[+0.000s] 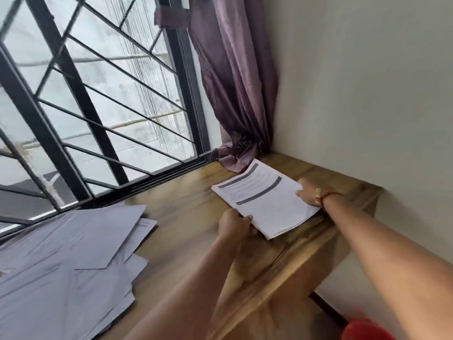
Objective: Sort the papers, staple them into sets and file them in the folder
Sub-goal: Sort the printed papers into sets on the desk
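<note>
- The neat stack (264,200) of printed papers lies flat on the tabletop (191,217), between the two hands and close to the corner where the wall (355,82) meets the curtain (235,94).
- The left hand (234,223) grips the near edge of the stack, with the fingers curled around it.
- The right hand (310,192) holds the opposite edge, and the thumb rests on the top sheet.
- I think the hands hold both sides so that the sheets stay square and do not slide apart. It looks like one sorted set.
- The loose papers (73,253) lie spread and overlapping well to the left of the left hand. Probably they are not yet sorted and are kept apart so the groups do not mix.
- No stapler and no folder show in this view.
</note>
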Demonstrator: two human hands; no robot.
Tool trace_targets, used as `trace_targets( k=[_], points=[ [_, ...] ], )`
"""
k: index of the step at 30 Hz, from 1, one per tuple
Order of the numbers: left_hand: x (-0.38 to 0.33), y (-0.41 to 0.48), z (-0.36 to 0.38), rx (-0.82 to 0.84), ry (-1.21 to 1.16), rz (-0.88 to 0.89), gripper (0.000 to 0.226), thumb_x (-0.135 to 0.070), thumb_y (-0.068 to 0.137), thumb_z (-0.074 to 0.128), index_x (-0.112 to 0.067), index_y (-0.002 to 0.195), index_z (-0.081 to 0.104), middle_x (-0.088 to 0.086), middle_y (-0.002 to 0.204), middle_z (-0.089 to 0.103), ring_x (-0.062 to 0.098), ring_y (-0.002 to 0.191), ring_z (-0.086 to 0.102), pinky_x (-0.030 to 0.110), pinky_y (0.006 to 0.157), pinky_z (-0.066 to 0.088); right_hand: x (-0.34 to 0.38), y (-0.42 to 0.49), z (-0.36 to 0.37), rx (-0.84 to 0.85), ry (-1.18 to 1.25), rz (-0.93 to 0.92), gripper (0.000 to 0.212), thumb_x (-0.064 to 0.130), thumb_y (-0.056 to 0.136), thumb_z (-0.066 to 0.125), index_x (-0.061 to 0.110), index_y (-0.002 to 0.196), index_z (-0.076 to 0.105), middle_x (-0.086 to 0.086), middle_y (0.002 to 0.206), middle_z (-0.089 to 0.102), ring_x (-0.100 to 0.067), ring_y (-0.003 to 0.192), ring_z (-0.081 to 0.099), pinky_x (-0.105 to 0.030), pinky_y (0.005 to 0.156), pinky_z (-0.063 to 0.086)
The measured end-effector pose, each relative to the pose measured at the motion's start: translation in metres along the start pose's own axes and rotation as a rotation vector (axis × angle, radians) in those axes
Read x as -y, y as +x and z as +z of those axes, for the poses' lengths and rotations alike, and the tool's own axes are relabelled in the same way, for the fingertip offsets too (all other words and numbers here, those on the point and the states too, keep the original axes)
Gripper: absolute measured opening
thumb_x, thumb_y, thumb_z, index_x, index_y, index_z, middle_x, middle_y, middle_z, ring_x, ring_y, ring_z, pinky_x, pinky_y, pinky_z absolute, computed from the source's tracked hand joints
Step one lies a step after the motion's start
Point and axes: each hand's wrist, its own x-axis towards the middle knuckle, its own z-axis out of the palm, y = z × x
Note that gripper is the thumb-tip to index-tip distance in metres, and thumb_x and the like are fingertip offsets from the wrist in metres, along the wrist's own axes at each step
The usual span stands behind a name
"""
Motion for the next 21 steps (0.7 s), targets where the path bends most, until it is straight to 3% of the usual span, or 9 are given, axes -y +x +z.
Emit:
trace_targets(
  k=[2, 5, 9, 11, 12, 14, 16, 21],
  points=[
    [0.002, 0.005, 0.003, -0.002, -0.004, -0.004, 0.011, -0.001, 0.091, 0.068, -0.009, 0.085, 0.061, 0.007, 0.083, 0.066, 0.017, 0.054, 0.067, 0.046, 0.075, 0.063, -0.004, 0.007, -0.001, -0.005, -0.062, -0.019, 0.038, 0.037, 0.095, 0.060, 0.011, 0.123, 0.059, -0.013, 0.127, 0.063, -0.031, 0.115, 0.059, -0.035, 0.097, 0.046],
    [0.004, 0.008, 0.002, 0.001, -0.024, 0.001, 0.009, -0.003, 0.088, 0.072, -0.007, 0.092, 0.065, 0.008, 0.086, 0.069, 0.020, 0.060, 0.071, 0.045, 0.075, 0.063, -0.005, 0.012, 0.001, -0.008, -0.125, -0.034, 0.040, 0.039, 0.094, 0.060, 0.012, 0.124, 0.061, -0.013, 0.127, 0.063, -0.031, 0.115, 0.059, -0.037, 0.099, 0.047],
    [0.004, 0.003, -0.002, -0.018, 0.033, 0.003, 0.017, -0.018, 0.081, 0.079, -0.014, 0.092, 0.067, 0.014, 0.092, 0.073, 0.025, 0.069, 0.074, 0.046, 0.073, 0.063, 0.004, 0.002, 0.001, -0.078, -0.219, -0.011, 0.045, 0.047, 0.095, 0.056, 0.016, 0.127, 0.058, -0.014, 0.137, 0.054, -0.032, 0.124, 0.053, -0.041, 0.101, 0.046],
    [-0.001, -0.006, -0.006, -0.052, 0.121, 0.048, 0.018, -0.025, 0.079, 0.078, -0.016, 0.084, 0.064, 0.012, 0.080, 0.072, 0.030, 0.072, 0.072, 0.047, 0.074, 0.062, 0.012, -0.009, 0.002, -0.135, -0.261, -0.010, 0.052, 0.057, 0.091, 0.054, 0.020, 0.128, 0.056, -0.013, 0.137, 0.051, -0.033, 0.124, 0.050, -0.041, 0.098, 0.046],
    [-0.006, -0.015, -0.011, -0.075, 0.180, 0.087, 0.017, -0.023, 0.084, 0.075, -0.016, 0.083, 0.060, 0.005, 0.074, 0.069, 0.028, 0.071, 0.070, 0.040, 0.072, 0.061, 0.017, -0.016, 0.003, -0.160, -0.270, -0.024, 0.058, 0.062, 0.089, 0.054, 0.021, 0.129, 0.056, -0.013, 0.136, 0.051, -0.033, 0.124, 0.049, -0.041, 0.097, 0.046],
    [-0.014, -0.032, -0.025, -0.139, 0.384, 0.189, 0.012, -0.021, 0.091, 0.068, -0.021, 0.097, 0.058, -0.001, 0.085, 0.068, 0.024, 0.080, 0.067, 0.028, 0.066, 0.051, 0.034, -0.031, 0.004, -0.187, -0.268, -0.069, 0.067, 0.071, 0.085, 0.052, 0.022, 0.131, 0.054, -0.013, 0.134, 0.053, -0.034, 0.123, 0.048, -0.042, 0.095, 0.044],
    [-0.016, -0.041, -0.044, -0.180, 0.596, 0.293, 0.030, -0.023, 0.093, 0.065, -0.014, 0.120, 0.057, 0.007, 0.103, 0.071, 0.028, 0.095, 0.066, 0.031, 0.072, 0.048, 0.055, -0.046, 0.006, -0.227, -0.248, -0.136, 0.072, 0.074, 0.084, 0.048, 0.021, 0.131, 0.054, -0.013, 0.130, 0.055, -0.034, 0.119, 0.048, -0.042, 0.095, 0.044],
    [-0.015, -0.065, -0.102, -0.221, 0.939, 0.443, 0.056, -0.041, 0.092, 0.067, -0.012, 0.136, 0.048, 0.009, 0.131, 0.057, 0.029, 0.121, 0.053, 0.041, 0.095, 0.048, 0.129, -0.090, 0.016, -0.318, -0.158, -0.312, 0.078, 0.077, 0.084, 0.040, 0.019, 0.135, 0.053, -0.014, 0.128, 0.058, -0.035, 0.116, 0.051, -0.042, 0.094, 0.046]
  ],
)
